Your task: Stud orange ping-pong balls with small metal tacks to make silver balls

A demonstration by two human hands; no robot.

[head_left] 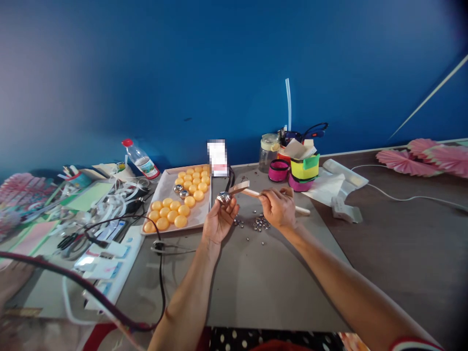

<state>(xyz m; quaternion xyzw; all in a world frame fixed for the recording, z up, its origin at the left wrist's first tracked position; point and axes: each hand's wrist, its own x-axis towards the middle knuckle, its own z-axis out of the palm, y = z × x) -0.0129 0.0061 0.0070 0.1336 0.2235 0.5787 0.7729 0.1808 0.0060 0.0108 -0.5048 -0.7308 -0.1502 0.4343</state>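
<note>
My left hand (219,219) is raised above the grey mat (263,278), its fingers pinched round a small shiny silver ball (223,197). My right hand (278,208) is closed on the handle of a wooden paddle-like tool (256,191), whose flat end touches the silver ball. A heap of small silver beads (260,223) lies on the mat between and below the hands. To the left stands a tray (164,181) with several orange balls (175,209) and two silver ones (181,191).
A plastic bottle (141,159), cables and a power strip (109,258) clutter the left side. A jar (268,151), coloured tape rolls (304,170) and a tool cup stand behind the hands. Pink paper fans (427,158) lie far right, with a white cord (402,197).
</note>
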